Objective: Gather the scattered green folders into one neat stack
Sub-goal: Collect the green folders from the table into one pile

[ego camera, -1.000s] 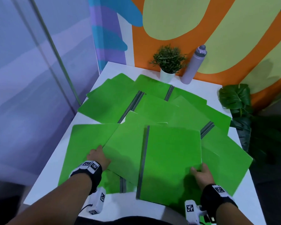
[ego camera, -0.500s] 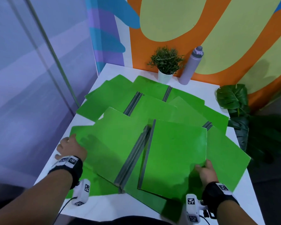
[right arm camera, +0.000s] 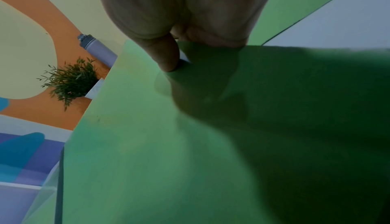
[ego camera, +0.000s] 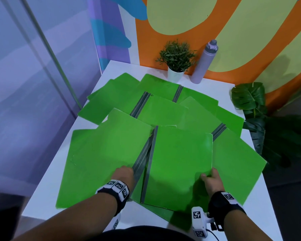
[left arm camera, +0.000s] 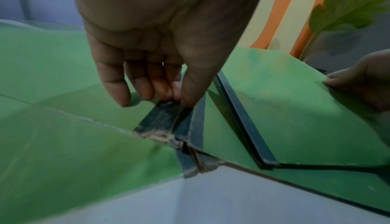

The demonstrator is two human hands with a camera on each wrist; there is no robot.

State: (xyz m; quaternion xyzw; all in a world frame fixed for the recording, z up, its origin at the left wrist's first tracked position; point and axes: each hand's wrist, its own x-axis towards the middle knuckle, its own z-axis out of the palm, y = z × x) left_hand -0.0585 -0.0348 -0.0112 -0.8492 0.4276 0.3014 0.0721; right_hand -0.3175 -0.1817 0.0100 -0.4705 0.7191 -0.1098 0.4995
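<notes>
**Green folders fanned across the table, both hands on the nearest ones**

The green folders (ego camera: 163,112) are lying spread and overlapping over most of the white table (ego camera: 42,202), from the near edge to the far end, not yet in a single pile. The nearest top folder (ego camera: 179,164) is sitting roughly square to the person, its grey spine (ego camera: 149,164) along its left side, and is overlapping a tilted folder (ego camera: 118,143) to its left, whose own grey spine is running diagonally beside it.

The right hand (ego camera: 211,180) is gripping the top folder at its right edge near the lower corner, thumb (right arm camera: 166,57) pressing on the cover and the other fingers tucked underneath, out of sight. The left hand (ego camera: 124,174) is reaching down onto the tilted folder's spine; in the left wrist view its fingers (left arm camera: 147,84) are lying fairly straight, their tips touching the dark spine strip (left arm camera: 166,119) with the thumb alongside, not wrapped round anything.

At the far end of the table a small potted plant (ego camera: 176,58) is standing just beside a lilac bottle (ego camera: 205,61), both against the orange and yellow wall. A large-leafed plant (ego camera: 248,98) is standing off the table's right side.
</notes>
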